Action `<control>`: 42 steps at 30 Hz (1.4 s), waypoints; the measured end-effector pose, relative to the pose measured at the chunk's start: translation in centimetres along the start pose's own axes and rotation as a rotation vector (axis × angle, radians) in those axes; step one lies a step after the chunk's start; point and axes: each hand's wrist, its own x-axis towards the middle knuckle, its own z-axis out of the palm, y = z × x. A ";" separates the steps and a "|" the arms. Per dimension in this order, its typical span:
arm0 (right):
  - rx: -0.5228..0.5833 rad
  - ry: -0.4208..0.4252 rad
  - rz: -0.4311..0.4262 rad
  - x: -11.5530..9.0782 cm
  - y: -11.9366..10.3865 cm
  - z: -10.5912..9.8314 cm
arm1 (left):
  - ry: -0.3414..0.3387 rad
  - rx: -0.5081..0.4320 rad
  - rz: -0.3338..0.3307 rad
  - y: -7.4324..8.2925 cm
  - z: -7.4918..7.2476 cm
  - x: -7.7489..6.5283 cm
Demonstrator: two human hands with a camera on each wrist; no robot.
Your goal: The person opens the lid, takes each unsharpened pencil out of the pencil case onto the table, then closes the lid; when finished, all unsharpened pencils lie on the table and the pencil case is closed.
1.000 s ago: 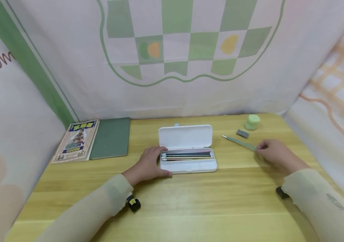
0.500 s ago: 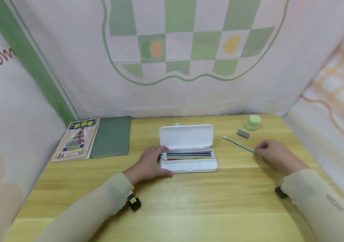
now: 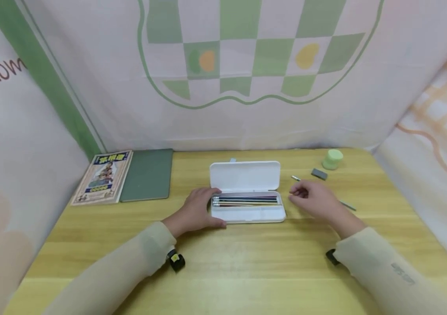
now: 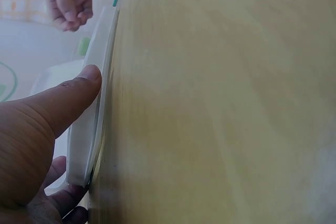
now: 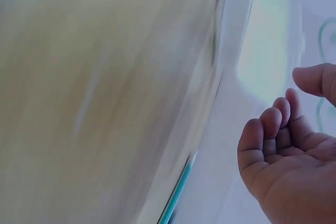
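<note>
Pale cloth backdrop [image 3: 243,124] with green checks behind; wood-grain table [image 3: 255,262] in front. Landmark: the white pencil case [image 3: 243,214], lying with its lid [image 3: 245,176] raised at the back. Several white-ended pencils [image 3: 247,200] lie lengthwise in its rear section; its front section shows bare.

Left hand [image 3: 197,209]: gripping the case at its left end, thumb along the front wall, fingers round the end.

Right hand [image 3: 313,199]: released. It was pinching the far end of the loose green pencil [image 3: 348,205]; it has since let go and moved in toward the case. Now it hangs just right of the case, above table level in the left wrist view, fingers loosely curled, thumb apart from them in the right wrist view, nothing between.

Loose pencil: on the table to the right of the case, outside it, its middle hidden by the right hand; both ends show, white one toward the case. My reading: laying this pencil down appears finished, and the right hand is free for work at the case.

Also noted: grey block [image 3: 319,174] and light-green pot [image 3: 332,159] beyond the case to the right; illustrated booklet [image 3: 103,179] and dark-green book [image 3: 147,175] well to its left.
</note>
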 end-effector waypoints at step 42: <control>-0.049 -0.217 -0.061 4.1 -4.1 4.7 | -0.001 0.013 -0.001 -0.2 -0.1 0.3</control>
